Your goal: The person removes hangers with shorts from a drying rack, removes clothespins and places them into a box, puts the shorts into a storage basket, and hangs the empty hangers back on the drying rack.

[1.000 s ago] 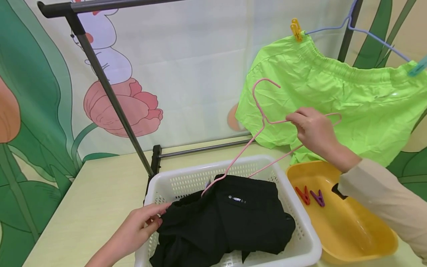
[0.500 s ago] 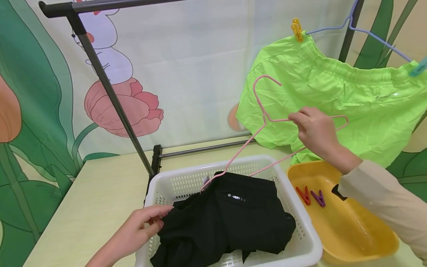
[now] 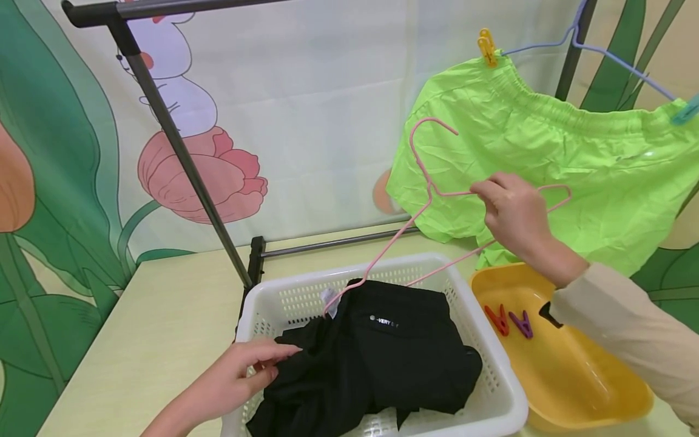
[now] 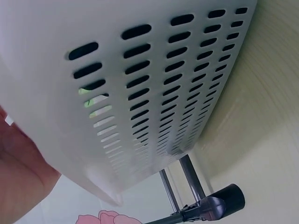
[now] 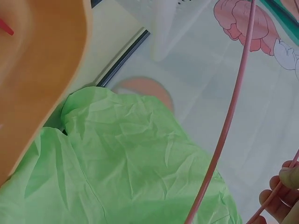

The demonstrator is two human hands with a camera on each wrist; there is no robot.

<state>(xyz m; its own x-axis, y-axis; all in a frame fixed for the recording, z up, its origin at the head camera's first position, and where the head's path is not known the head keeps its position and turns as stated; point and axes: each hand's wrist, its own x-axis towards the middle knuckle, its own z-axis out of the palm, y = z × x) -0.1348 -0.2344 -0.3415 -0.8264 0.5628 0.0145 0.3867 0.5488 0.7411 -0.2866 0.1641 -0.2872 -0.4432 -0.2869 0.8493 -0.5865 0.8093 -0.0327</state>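
In the head view a black garment (image 3: 404,352) with small white lettering lies bunched in a white perforated basket (image 3: 516,394). My right hand (image 3: 516,212) pinches the upper arm of a pink clothes hanger (image 3: 395,240), holding it tilted. The hanger's left end dips down to the black cloth, where its lower corner is hidden; whether it sits inside or behind the cloth I cannot tell. A white label (image 3: 330,301) shows beside that end. My left hand (image 3: 235,376) hovers over or touches the garment's left side, index finger extended. In the left wrist view, basket wall (image 4: 154,93) hides most of it.
Bright green shorts (image 3: 551,152) hang from a blue hanger (image 3: 617,57) with a yellow clothespin (image 3: 486,48) and a teal clothespin (image 3: 687,110). A yellow basin (image 3: 579,364) holds a red clothespin (image 3: 497,320) and a purple clothespin (image 3: 521,325). A dark rack frame (image 3: 180,152) stands behind.
My left hand has shifted slightly right, off the edge of the black cloth, with its index finger straighter. The pink hanger has risen a little, and more of the white label shows.
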